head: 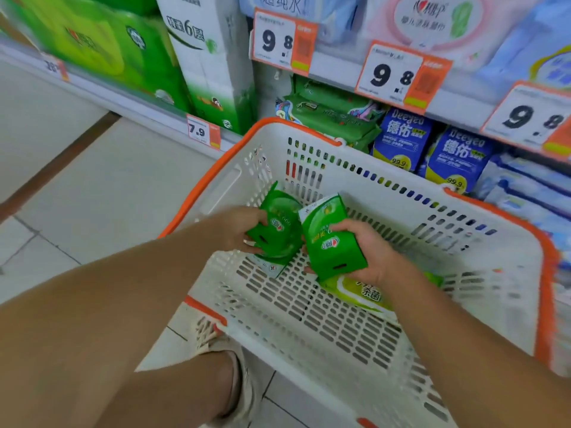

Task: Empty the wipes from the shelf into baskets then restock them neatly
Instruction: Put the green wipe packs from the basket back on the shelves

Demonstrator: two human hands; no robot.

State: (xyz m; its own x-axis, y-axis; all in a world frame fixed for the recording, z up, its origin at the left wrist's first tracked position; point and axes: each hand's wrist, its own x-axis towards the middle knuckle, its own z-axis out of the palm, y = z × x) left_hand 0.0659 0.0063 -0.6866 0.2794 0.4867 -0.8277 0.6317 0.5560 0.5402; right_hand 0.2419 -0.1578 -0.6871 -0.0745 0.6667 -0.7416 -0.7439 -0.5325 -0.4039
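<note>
Both hands are down inside the white basket (463, 217) with the orange rim, each wrapped round its own green pack of wipes. The left hand (244, 230) grips one pack (279, 233), the right hand (367, 251) grips another (329, 242), the two packs nearly touching. A lighter green pack (361, 293) lies on the basket floor under the right wrist. More green wipes (333, 115) sit on the shelf behind. Emptying or restocking, I can't tell; either way the next move looks like a reach to that shelf
</note>
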